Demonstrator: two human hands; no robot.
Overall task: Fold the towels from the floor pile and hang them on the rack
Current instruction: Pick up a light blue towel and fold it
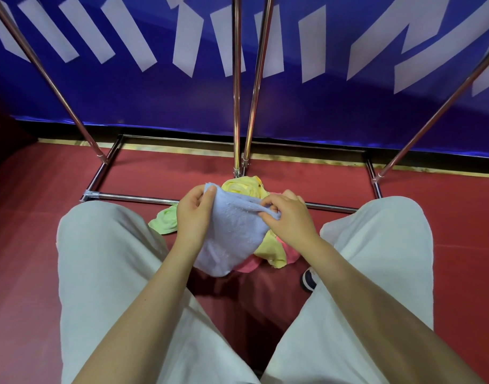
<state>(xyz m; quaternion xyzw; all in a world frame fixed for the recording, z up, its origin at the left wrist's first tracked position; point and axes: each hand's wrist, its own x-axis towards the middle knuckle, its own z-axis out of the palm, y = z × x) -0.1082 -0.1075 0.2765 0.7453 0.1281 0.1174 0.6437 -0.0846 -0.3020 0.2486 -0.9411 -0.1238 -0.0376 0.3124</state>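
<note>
The person is crouching over the floor pile (254, 217), holding a pale blue towel (232, 231) up between both hands. The left hand (194, 214) is pinching one top corner, and the right hand (289, 217) is pinching the upper edge beside it, each grip closed on the cloth, probably to find the corners and stretch the towel flat before folding. The towel is hanging from both grips, draping over the yellow, green and pink towels lying against the rack (237, 106) base on the red floor (29, 245).
</note>
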